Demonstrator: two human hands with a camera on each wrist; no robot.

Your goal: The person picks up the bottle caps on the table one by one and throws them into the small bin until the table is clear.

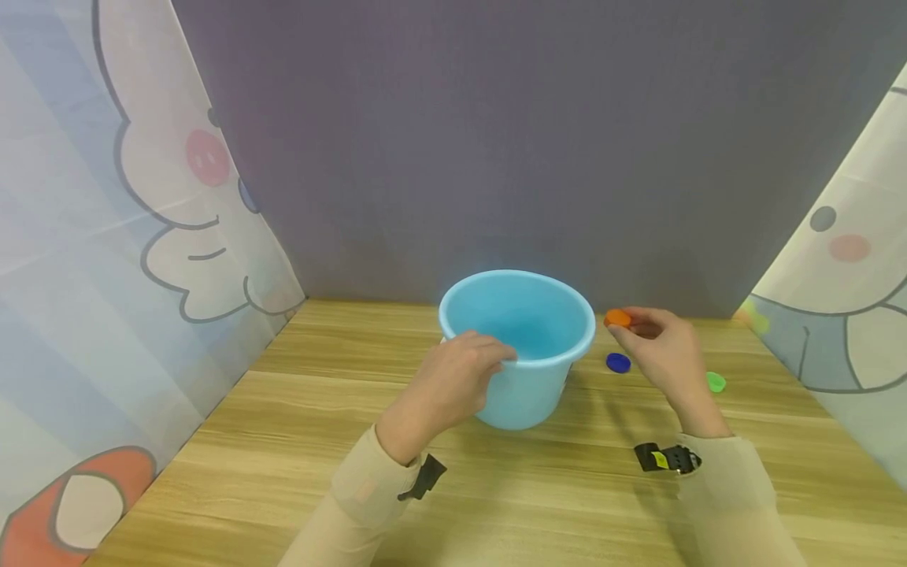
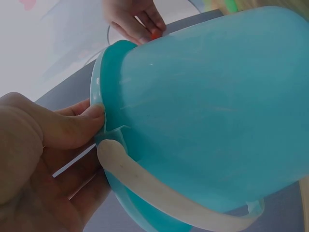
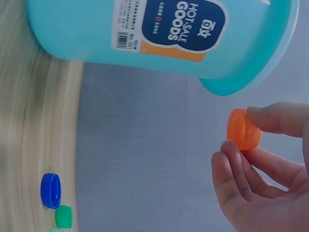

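Note:
A light blue bucket [image 1: 520, 394] stands upright on the wooden table. My left hand [image 1: 460, 378] grips its near left rim, thumb outside and fingers over the inner side, as the left wrist view shows. Beside that thumb is the end of the bucket's white handle [image 2: 164, 193]. To the right of the bucket, my right hand [image 1: 666, 350] pinches an orange bottle cap [image 3: 244, 129] between thumb and fingers, raised off the table near rim height. Below it on the table lie a blue bottle cap [image 1: 619, 363] and a green bottle cap [image 1: 716, 383].
The wooden table [image 1: 298, 441] meets a grey back panel [image 1: 496, 142]. Cartoon-printed curtains [image 1: 85, 260] hang on both sides. A printed label [image 3: 178, 24] is stuck on the bucket's wall. Black straps [image 1: 666, 458] circle both wrists.

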